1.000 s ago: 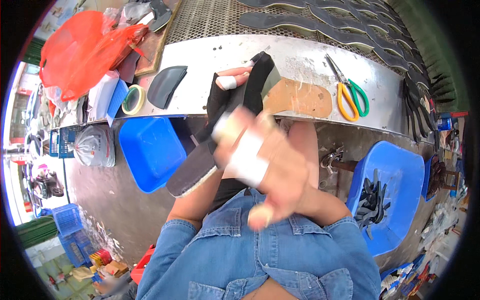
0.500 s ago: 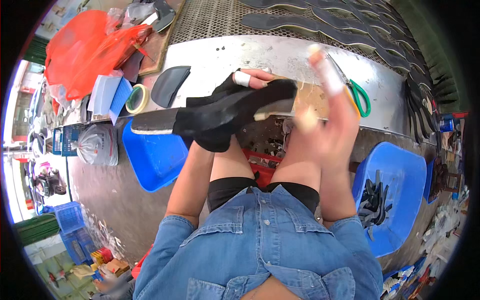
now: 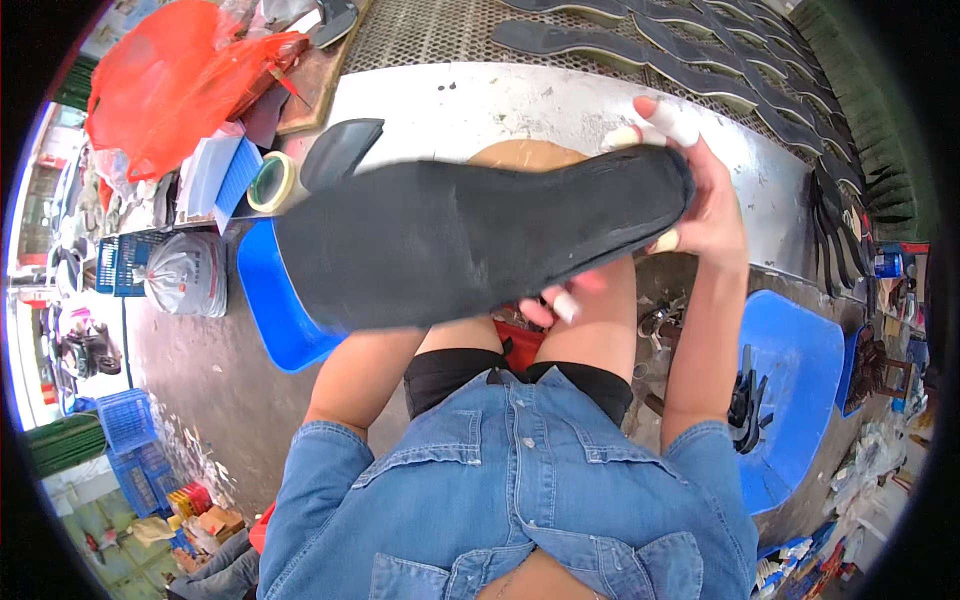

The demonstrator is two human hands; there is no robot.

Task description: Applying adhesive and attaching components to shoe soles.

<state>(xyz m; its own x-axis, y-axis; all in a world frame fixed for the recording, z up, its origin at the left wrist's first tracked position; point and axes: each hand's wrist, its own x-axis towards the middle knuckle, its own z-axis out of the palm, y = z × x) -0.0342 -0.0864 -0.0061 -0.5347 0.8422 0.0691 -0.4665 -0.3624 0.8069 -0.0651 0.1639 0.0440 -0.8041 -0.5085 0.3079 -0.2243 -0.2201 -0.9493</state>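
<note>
A long black insole (image 3: 400, 240) spans the space above my lap, its broad flat face turned up and its wide end at the left. My right hand (image 3: 712, 205), with white wraps on some fingers, is closed round the narrow right end. Beneath the insole lies my left hand (image 3: 556, 302); only some fingertips show past the lower edge, and the rest is hidden. Behind the insole a round tan board (image 3: 525, 153) rests partly covered on the pale worktable (image 3: 440, 110). A curved black piece (image 3: 340, 150) lies on the table to the left.
Rows of dark insoles (image 3: 600, 45) cover a mesh rack at the back. A red plastic bag (image 3: 165, 85) and a tape roll (image 3: 272, 183) are at the left. Blue bins (image 3: 800, 400) stand either side of my legs, the right one holding black strips. Black strips (image 3: 838, 230) hang at the table's right.
The insole has been turned from nearly edge-on to show its broad face, and is nearer the camera. My right hand has come from the right onto its narrow end. The green-handled scissors are now hidden.
</note>
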